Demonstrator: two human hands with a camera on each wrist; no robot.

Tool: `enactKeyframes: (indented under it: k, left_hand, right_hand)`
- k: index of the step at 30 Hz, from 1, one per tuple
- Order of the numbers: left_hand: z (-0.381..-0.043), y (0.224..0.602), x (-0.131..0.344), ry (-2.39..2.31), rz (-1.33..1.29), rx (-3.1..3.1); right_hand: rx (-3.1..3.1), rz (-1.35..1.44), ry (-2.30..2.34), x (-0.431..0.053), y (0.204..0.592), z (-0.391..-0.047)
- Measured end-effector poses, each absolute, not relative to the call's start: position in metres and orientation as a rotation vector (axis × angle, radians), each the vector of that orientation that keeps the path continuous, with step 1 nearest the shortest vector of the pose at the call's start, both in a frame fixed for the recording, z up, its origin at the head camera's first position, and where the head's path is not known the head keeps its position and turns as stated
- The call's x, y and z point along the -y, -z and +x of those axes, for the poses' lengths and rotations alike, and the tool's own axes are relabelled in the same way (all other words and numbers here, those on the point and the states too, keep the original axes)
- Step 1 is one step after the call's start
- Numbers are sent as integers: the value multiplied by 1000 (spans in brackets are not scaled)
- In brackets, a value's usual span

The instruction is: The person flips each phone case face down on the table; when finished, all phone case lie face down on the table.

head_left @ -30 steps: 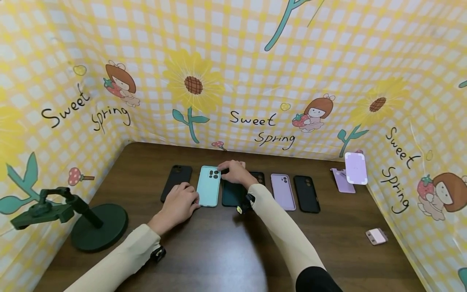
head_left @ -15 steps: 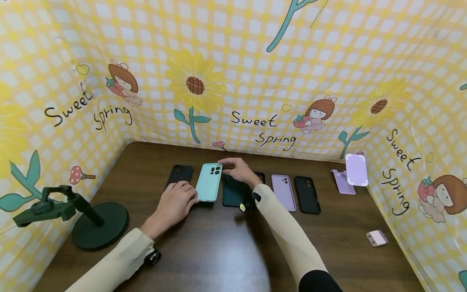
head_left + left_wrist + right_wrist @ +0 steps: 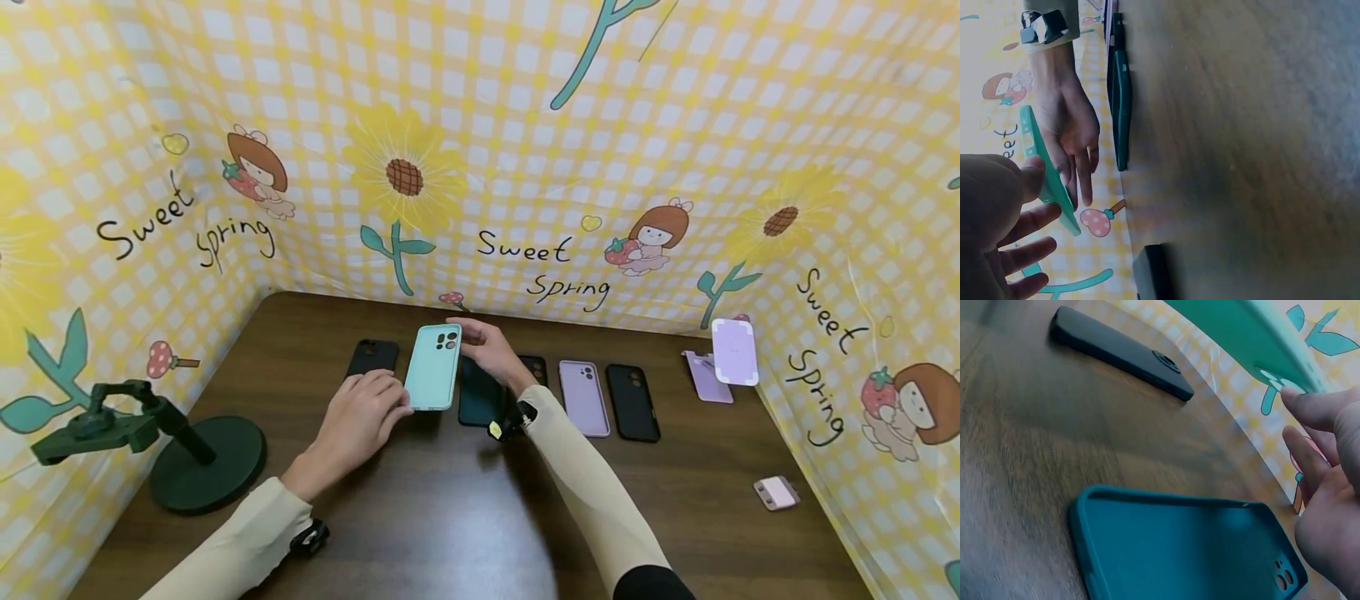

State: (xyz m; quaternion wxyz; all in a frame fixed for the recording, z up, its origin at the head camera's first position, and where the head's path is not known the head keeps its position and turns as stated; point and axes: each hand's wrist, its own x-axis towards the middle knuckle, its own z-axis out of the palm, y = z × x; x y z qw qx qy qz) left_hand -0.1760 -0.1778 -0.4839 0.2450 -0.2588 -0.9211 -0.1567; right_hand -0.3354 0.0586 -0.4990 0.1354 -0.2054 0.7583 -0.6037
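A mint-green phone case point(image 3: 432, 367), with camera holes in its top right corner, is raised above the table between both hands. My left hand point(image 3: 363, 412) pinches its lower left edge; in the left wrist view the thumb point(image 3: 1033, 178) lies on the mint case point(image 3: 1054, 181) while the other fingers spread out. At the upper right corner my right hand point(image 3: 491, 350) holds it, a fingertip point(image 3: 1294, 397) against the edge by the camera holes. Just below the right hand lies a dark teal phone case point(image 3: 1172, 547), hollow side up. Beyond the left hand rests a black phone case point(image 3: 372, 357).
Rightward in the row lie another black case point(image 3: 536, 367), a lilac phone case point(image 3: 583, 400) and a black one point(image 3: 633, 404). A lilac phone stand point(image 3: 735, 352) and a small pink-white block point(image 3: 777, 493) are at the right. A dark green stand point(image 3: 208, 467) occupies the left.
The mint phone case has come up off the table, tilting and shifting slightly toward the back. Both hands have moved with it.
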Motion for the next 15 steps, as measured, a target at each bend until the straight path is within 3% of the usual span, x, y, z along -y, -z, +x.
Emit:
enactKeyframes:
  k: [15]
  left_hand:
    - [-173,475,173,502,-716,2450]
  right_hand:
    - [-2050,-599,1866,-59,501,-336]
